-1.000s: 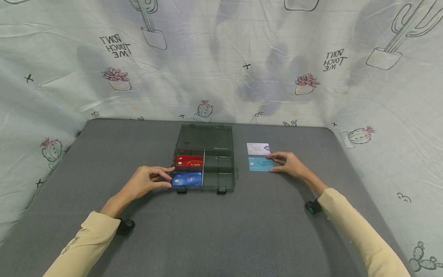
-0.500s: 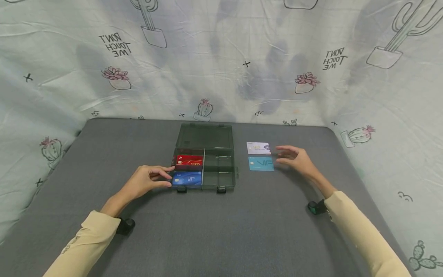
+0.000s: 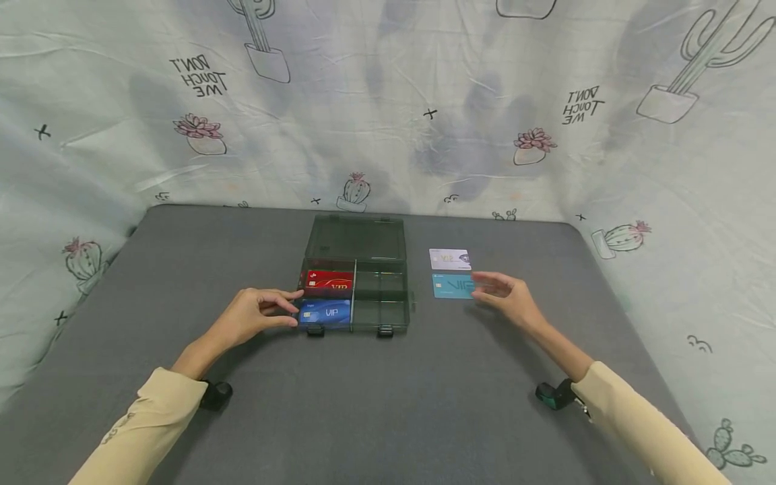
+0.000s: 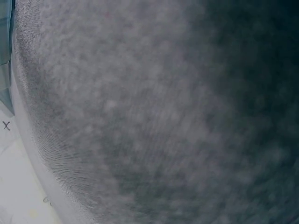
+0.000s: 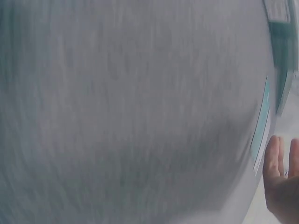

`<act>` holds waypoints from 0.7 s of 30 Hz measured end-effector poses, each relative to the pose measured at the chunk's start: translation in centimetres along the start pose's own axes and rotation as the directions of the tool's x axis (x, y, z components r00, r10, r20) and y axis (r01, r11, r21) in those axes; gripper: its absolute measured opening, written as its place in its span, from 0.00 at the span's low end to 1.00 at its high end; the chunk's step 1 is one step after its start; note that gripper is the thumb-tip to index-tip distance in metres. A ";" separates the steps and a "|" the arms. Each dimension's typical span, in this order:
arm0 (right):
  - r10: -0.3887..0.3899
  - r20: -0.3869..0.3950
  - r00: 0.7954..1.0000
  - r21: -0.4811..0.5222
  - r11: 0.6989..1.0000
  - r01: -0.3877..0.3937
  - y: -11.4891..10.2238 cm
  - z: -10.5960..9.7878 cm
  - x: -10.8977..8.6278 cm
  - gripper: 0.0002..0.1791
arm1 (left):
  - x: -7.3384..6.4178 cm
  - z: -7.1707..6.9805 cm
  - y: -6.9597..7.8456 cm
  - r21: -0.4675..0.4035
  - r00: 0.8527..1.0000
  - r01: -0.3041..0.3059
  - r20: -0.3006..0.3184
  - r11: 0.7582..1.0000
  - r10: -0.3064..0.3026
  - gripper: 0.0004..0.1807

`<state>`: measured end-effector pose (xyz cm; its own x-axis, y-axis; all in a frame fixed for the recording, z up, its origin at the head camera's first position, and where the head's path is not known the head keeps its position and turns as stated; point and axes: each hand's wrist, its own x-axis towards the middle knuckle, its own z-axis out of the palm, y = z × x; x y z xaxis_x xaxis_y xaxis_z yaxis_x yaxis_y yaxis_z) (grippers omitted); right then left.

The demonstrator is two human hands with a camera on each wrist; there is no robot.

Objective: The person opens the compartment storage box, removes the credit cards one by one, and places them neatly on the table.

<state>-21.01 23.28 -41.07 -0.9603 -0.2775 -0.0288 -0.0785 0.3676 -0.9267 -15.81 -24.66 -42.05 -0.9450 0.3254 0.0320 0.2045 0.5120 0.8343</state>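
A see-through dark green divided box (image 3: pixel 380 313) lies on the table with its lid back. In its left compartments are a red VIP card (image 3: pixel 329 280) and, nearer me, a blue VIP card (image 3: pixel 325 312). My left hand (image 3: pixel 250 316) touches the box's left side with thumb and fingertips spread apart. To the right of the box a teal VIP card (image 3: pixel 450 286) lies in front of a white VIP card (image 3: pixel 450 259). My right hand (image 3: pixel 508 296) hovers at the teal card's right end, fingers extended and apart; whether they touch it I cannot tell.
Grey cloth covers the table (image 3: pixel 376 404). A patterned white curtain (image 3: pixel 388 101) hangs behind it and along both sides. Two latches stick out from the box's front edge, one being the right latch (image 3: pixel 384 331).
My right hand drew back rightward from the teal card, then came left again to its right end. Both loose cards lie as before, and my left hand has stayed at the box.
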 end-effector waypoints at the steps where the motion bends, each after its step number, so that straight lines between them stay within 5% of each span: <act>1: 0.007 0.001 1.000 0.021 1.000 -0.007 -0.2 0.3 -0.2 0.25 | 0.0 0.0 0.0 0.006 1.000 -0.001 -0.001 1.000 0.001 0.11; 9: 0.066 0.048 0.997 0.220 0.973 -0.075 -1.7 2.7 -1.4 0.27 | -0.1 0.0 0.2 0.036 1.000 -0.012 -0.013 0.999 0.013 0.12; 21: 0.110 0.155 0.982 0.247 0.958 -0.146 -3.3 4.8 -2.8 0.27 | 0.2 0.0 0.4 -0.015 1.000 0.005 -0.004 1.000 -0.005 0.11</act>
<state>-16.74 18.59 -39.75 -0.9098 -0.3700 -0.1880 0.1311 0.1735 -0.9761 -15.89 -24.39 -41.76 -0.9471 0.3195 0.0302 0.1961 0.5018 0.8424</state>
